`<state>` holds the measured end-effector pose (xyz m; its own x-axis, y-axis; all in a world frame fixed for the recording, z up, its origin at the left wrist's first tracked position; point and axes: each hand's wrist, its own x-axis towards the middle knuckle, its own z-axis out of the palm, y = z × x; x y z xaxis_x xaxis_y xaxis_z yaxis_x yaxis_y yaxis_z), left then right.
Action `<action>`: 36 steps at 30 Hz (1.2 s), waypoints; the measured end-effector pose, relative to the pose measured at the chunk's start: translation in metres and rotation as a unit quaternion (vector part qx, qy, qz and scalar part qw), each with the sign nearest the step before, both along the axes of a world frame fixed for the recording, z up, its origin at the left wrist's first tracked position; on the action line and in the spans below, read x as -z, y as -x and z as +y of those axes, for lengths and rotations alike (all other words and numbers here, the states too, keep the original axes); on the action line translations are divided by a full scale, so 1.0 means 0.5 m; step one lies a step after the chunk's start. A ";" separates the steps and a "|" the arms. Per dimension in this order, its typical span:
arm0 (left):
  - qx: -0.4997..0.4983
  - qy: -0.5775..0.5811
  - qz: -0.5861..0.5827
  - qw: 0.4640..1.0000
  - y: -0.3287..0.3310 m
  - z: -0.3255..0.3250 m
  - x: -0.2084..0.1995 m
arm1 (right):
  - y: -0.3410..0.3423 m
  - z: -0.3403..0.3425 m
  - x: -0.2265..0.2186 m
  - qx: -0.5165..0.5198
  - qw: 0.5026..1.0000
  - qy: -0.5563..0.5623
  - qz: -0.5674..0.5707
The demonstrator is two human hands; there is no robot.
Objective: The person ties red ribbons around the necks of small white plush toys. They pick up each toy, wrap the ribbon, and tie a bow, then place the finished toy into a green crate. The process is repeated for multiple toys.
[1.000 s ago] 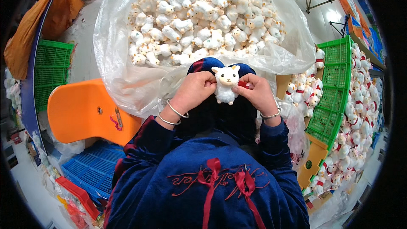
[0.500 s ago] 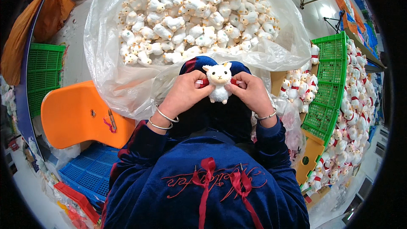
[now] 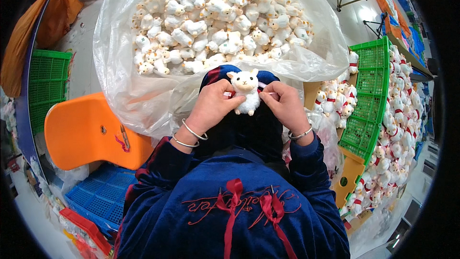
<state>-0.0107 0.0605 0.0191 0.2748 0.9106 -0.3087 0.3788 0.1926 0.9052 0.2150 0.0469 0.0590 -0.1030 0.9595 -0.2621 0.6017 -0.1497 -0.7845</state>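
Room: busy workspace, pale floor (image 3: pixel 85 67) w/ bags & crates on both sides of the hands.
Toy: one white plush toy (image 3: pixel 246 100) was betw. the L hand (image 3: pixel 214 101) and the R hand (image 3: pixel 284 101), approx. upright, face toward the camera, above the knees.
L hand: thumb & fingers pinched one pale-tipped end of a red strip (image 3: pixel 259 90), just beside the toy's neck; thumb tip at the toy's side.
R hand: pinched the strip's other pale end, opp. side of the neck; fingertips close together.
Bag: big clear plastic bag (image 3: pixel 112 62) lay ahead of both hands, w/ a large heap of plain toys (image 3: pixel 211 33); no red seen on those.
Box: cardboard box (image 3: pixel 310 95), R of the R hand, w/ toys in red neckbands (image 3: pixel 338 98).
Crate: green crate (image 3: pixel 362 110), farther R; past it, a big pile of banded toys (image 3: pixel 393 148).
Chair: orange chair (image 3: pixel 72 136), L of the L hand, w/ small snips (image 3: pixel 125 139) on its seat.
Done: lots, judging by the banded ones R of the R hand.
Left: this toy looked approx. midway, strip at neck, ends apart & prob. not yet fastened; whole plain heap ahead unbanded, afaict.
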 end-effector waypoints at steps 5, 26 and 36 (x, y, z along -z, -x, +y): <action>0.023 -0.011 0.029 0.999 -0.001 0.014 -0.024 | 0.016 -0.007 0.009 0.010 1.000 0.005 0.027; 0.002 -0.027 0.039 0.999 -0.036 0.026 0.004 | 0.043 -0.028 0.066 0.085 0.974 -0.194 0.083; 0.035 -0.065 0.026 0.997 -0.037 0.032 0.000 | 0.057 -0.015 0.046 0.049 0.977 -0.201 0.055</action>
